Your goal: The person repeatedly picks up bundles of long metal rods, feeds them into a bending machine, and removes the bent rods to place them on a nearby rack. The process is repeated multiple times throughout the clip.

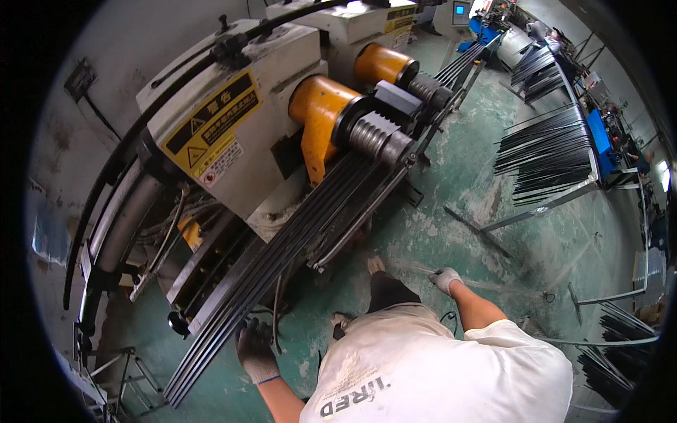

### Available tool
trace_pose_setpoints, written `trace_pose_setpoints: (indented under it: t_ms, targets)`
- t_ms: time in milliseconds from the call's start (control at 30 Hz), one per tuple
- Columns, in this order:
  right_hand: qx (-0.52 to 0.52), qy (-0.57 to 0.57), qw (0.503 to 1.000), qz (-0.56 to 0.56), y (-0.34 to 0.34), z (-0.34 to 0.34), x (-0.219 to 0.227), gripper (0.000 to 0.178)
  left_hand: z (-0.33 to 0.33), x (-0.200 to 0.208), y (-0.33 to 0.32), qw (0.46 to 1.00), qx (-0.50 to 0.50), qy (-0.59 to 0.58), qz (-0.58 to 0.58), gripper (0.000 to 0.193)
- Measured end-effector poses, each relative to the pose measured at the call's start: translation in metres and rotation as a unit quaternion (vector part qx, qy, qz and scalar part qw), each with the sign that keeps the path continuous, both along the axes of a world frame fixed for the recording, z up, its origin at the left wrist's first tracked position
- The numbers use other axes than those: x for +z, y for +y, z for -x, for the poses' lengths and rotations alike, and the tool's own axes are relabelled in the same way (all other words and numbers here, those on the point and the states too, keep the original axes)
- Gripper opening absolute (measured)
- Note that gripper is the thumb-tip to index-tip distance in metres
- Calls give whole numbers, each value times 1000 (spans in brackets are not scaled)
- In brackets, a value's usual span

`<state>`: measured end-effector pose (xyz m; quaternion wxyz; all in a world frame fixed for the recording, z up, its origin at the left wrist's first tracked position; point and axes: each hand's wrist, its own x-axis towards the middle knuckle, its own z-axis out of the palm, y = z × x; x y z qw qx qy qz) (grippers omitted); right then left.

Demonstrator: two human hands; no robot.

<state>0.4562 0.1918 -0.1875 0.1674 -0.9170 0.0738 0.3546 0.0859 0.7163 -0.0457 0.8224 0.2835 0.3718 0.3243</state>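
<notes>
My left hand (255,350), in a dark-stained knit glove, is beside a bundle of long dark metal rods (233,317). Its fingers are stretched up and a little apart; whether they touch the nearest rod I cannot tell. The rods run slantwise through a pale machine (211,134) with orange cylinder housings (321,102) and thick threaded metal parts (377,137). My right hand (446,280), in a pale grey glove, hangs over the floor at my right side, away from the machine. Its fingers look curled in, with nothing visible in them.
Racks of thin dark rods (546,151) stand to the right, with another stack (617,345) at lower right. A metal bar (479,233) crosses the green floor. A metal frame (127,377) stands at lower left. Other people (553,39) are far back by machinery.
</notes>
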Motion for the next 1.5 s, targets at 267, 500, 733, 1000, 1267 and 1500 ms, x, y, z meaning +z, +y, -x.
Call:
trace_pose_setpoints:
  t_ms: [267,500,733,1000,1267,1500]
  targets:
    - [-65,-226,967,-94,19,-161,79,47,-17,39,-1,989,93,-50,-104,57]
    - [-54,-457,866,-196,69,-321,260,44,-84,136,-33,951,262,-23,-163,55]
    - [167,-578,791,-107,121,-437,363,53,-151,253,-57,874,419,55,-239,49]
    - [191,-584,789,-2,165,-517,390,82,-165,371,-9,646,340,404,-551,53]
    - [181,-683,692,145,159,-566,498,88,-253,469,-22,639,288,357,-617,67]
    - [176,-847,471,169,166,-564,584,73,-346,524,7,187,222,442,-849,41]
